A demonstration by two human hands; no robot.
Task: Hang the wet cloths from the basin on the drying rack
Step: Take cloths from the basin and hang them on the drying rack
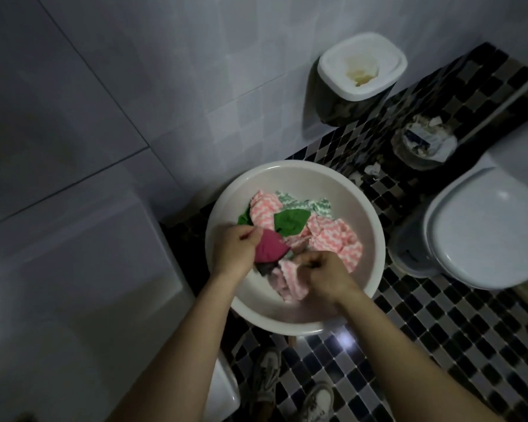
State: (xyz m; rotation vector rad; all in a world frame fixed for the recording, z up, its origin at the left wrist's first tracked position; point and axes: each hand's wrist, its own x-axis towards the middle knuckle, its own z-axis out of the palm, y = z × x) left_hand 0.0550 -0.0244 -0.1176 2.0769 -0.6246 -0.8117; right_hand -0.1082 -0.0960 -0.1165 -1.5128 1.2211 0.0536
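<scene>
A round, pale plastic basin (369, 239) sits on the black-and-white mosaic floor (439, 324), holding a heap of crumpled cloths. Over its near-left part, the left hand (233, 252) is closed on a magenta cloth (270, 246). Just right of it, the right hand (325, 275) grips a pink-and-white wavy-striped cloth (287, 284) (its edges blurred). A plain green cloth (290, 222) lies farther in. A white toilet (485, 229) stands to the right.

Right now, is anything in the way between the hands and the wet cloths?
No. Both hands are already in the basin. The left hand grips a dark pink cloth, and the right hand grips a pink striped cloth. The drying rack isn't in view.
</scene>
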